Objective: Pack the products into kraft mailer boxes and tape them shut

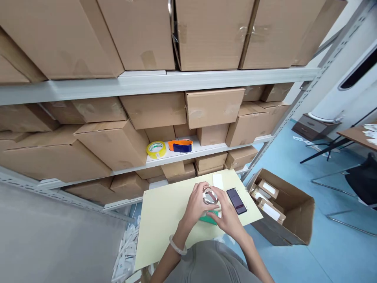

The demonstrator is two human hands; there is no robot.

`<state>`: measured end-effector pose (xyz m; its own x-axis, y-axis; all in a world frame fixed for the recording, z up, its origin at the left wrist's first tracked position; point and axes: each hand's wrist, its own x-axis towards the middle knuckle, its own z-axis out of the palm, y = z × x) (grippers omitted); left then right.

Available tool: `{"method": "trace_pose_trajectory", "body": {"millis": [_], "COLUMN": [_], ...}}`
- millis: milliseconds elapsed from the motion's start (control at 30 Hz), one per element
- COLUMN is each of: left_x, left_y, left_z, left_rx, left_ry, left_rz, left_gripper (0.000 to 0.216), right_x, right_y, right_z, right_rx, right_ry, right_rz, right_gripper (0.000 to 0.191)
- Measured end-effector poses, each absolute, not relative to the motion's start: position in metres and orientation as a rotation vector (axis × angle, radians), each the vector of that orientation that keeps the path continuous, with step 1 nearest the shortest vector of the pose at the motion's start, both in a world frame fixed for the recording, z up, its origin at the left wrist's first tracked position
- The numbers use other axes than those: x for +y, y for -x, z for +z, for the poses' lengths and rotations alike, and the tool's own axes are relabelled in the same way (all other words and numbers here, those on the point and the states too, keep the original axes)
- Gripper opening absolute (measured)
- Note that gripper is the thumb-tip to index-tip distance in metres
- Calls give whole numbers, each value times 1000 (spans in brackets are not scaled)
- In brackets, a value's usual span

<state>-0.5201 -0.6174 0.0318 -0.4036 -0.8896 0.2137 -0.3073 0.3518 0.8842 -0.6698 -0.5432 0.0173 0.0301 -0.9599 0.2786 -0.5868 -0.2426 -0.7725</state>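
Over the pale yellow tabletop (165, 224), my left hand (194, 204) and my right hand (226, 216) are both closed around a small round, shiny silver object (210, 196). The fingers of each hand curve along opposite sides of it, and its exact kind is unclear. A green item (209, 217) lies beneath the hands, partly covered by them. To the right of my right hand rests a dark smartphone (236, 201), screen up. Beyond my fingertips a white slip (218, 181) lies flat near the far edge of the table.
Shelves with cardboard boxes (215, 108) rise behind the table. A yellow tape roll (156, 149) and an orange and dark-blue tape dispenser (180, 146) sit on the middle shelf. An open carton (297, 212) holding small boxes stands right; white scraps (126, 247) lie on the left floor.
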Motion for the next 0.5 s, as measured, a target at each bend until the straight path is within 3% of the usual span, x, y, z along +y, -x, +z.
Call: {"method": "trace_pose_trajectory", "body": {"millis": [167,300,500], "left_x": [-614,-625,-667], "left_y": [542,556,562], "left_z": [31,25,-46], "left_rx": [-2032,-2067,-2160], "left_ry": [-898,-707,-722], "left_rz": [-1127,-1227,-1410], "left_gripper": [78,73,99], "right_x": [-547,-545,-529], "right_y": [671,691,717], "right_z": [18,15,3], "right_rx": [1815,1975,2305], "right_ry": [1841,1735,1304], "right_rz": [-1219,-1228,-1417], "right_gripper": [68,56,48]}}
